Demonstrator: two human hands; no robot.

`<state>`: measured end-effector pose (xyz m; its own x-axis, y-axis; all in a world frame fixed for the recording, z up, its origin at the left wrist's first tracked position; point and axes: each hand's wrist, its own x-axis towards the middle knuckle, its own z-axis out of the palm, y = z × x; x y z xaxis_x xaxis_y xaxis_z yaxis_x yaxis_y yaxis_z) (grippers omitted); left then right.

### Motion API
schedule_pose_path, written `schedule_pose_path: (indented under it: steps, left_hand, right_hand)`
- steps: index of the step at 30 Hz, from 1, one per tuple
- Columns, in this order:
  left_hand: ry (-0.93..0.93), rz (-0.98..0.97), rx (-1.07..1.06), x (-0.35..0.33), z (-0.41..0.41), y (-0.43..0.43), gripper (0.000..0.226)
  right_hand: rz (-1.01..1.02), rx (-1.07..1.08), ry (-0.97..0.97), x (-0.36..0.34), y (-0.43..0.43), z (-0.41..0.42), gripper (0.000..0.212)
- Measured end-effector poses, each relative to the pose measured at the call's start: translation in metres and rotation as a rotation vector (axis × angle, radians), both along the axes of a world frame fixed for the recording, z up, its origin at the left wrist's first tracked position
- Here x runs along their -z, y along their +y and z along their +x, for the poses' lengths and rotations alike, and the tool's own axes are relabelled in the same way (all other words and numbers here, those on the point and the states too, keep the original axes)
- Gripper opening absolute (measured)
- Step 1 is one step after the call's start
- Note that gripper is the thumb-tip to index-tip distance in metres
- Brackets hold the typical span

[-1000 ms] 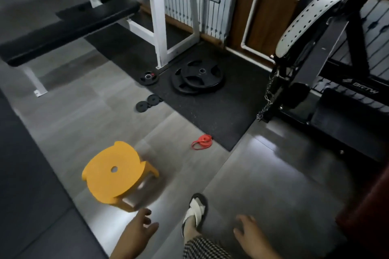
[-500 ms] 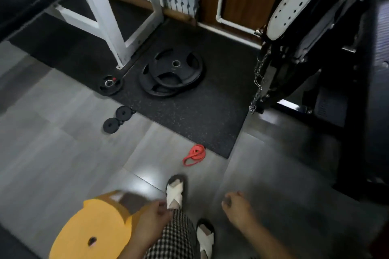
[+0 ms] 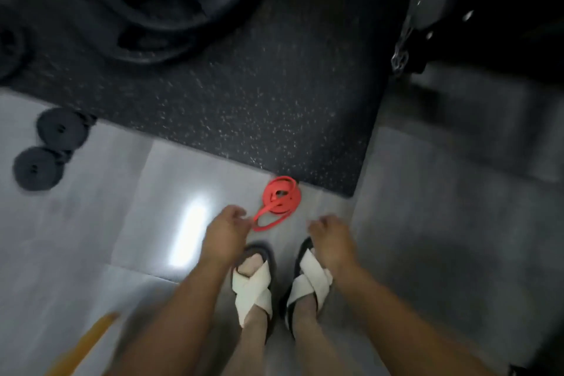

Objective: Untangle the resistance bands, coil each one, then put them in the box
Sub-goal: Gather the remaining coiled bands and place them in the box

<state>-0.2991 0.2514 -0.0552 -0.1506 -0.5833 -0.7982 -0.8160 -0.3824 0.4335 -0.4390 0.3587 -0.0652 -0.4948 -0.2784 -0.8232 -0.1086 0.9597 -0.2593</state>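
1. Head view, looking straight down: both forearms reach down and forward from the bottom edge, one on each side of the person's feet.
2. The left hand [image 3: 224,233] hangs low over the grey floor [image 3: 91,223], back of the hand up, fingers loosely curled. Its fingertips sit right at the near loop of the band [image 3: 279,201]. The frame is blurred there, so I cannot tell whether they pinch the band or only touch it.
3. The right hand [image 3: 331,238] is level with the left, just beside the band's right side and apart from it. Its fingers curl loosely inward and hold nothing.
4. The band is red and lies on the floor in a loose tangle of flat loops, with one long loop trailing toward the left hand. Its far edge touches the corner edge of the black speckled mat [image 3: 259,94].
5. Below the hands, two feet in white cross-strap sandals [image 3: 253,284] stand side by side on the floor, toes pointing toward the band.
6. On the mat at top left lies a big black plate [image 3: 171,3]. Two small black discs [image 3: 48,149] lie on the floor at left, near the mat's edge.
7. A chain [image 3: 403,40] hangs from dark equipment at top right.
8. A blurred strip of orange stool [image 3: 88,342] cuts into the bottom left.
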Motion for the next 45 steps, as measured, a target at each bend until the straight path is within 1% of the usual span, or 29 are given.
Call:
schedule_pose_path:
  steps: [1,5,8,11,15,17,19,20,21,23,26,27,29,30,33,37,39,42,45]
  left_hand:
    - [-0.018,0.006,-0.004,0.046,-0.002,-0.001,0.026]
    - [-0.034,-0.023,0.026,0.165,-0.015,-0.001,0.027]
    - [-0.003,-0.013,0.062,0.226,-0.024,0.006,0.031]
    - [0.017,-0.012,0.059,0.257,-0.029,0.011,0.028]
    - [0.042,0.002,-0.050,0.273,-0.030,0.013,0.032]
    - [0.040,0.010,-0.080,0.275,-0.028,0.013,0.033]
    - [0.046,0.020,-0.101,0.277,-0.029,0.013,0.033]
    - [0.050,0.023,-0.112,0.277,-0.029,0.014,0.032]
    - [0.053,0.026,-0.126,0.277,-0.030,0.015,0.031]
    - [0.055,0.022,-0.156,0.276,-0.032,0.018,0.030]
    - [0.062,0.008,-0.177,0.275,-0.033,0.021,0.033]
    - [0.076,0.005,-0.166,0.274,-0.034,0.022,0.036]
    - [0.102,-0.009,-0.099,0.274,-0.034,0.022,0.043]
    - [0.112,-0.015,-0.058,0.274,-0.034,0.022,0.046]
    - [0.121,-0.009,-0.027,0.276,-0.033,0.023,0.052]
    - [0.109,0.004,-0.059,0.277,-0.036,0.022,0.046]
    - [0.105,0.016,-0.081,0.279,-0.038,0.021,0.043]
    - [0.123,0.047,-0.128,0.276,-0.042,0.021,0.034]
    - [0.172,0.084,-0.174,0.272,-0.041,0.026,0.031]
  right_hand:
    - [0.001,0.004,0.026,0.041,-0.007,0.000,0.036]
    - [-0.026,0.067,0.106,0.151,-0.037,0.002,0.055]
    - [-0.015,0.093,0.115,0.212,-0.038,0.007,0.061]
    - [-0.020,0.093,0.119,0.244,-0.031,0.006,0.054]
    - [-0.056,0.027,0.144,0.257,-0.017,-0.013,0.032]
    - [-0.065,-0.086,0.192,0.257,-0.011,-0.022,0.023]
    - [-0.036,-0.259,0.259,0.257,-0.005,-0.028,0.020]
    - [-0.039,-0.303,0.269,0.257,-0.003,-0.029,0.019]
    - [-0.060,-0.296,0.261,0.256,-0.001,-0.027,0.018]
    - [-0.108,-0.181,0.225,0.257,0.000,-0.020,0.014]
    - [-0.090,0.005,0.180,0.255,0.000,-0.011,0.011]
    - [-0.063,0.003,0.180,0.254,0.001,-0.009,0.012]
    - [0.014,-0.064,0.187,0.252,0.006,-0.004,0.021]
    - [0.033,-0.063,0.174,0.252,0.008,0.000,0.025]
    - [0.022,0.029,0.107,0.253,0.016,0.017,0.027]
    - [-0.030,0.148,0.065,0.260,0.011,0.034,0.031]
    - [-0.040,0.264,0.054,0.266,0.007,0.039,0.037]
    - [-0.055,0.517,0.022,0.272,-0.001,0.044,0.044]
    - [-0.023,0.719,0.033,0.277,-0.008,0.047,0.043]
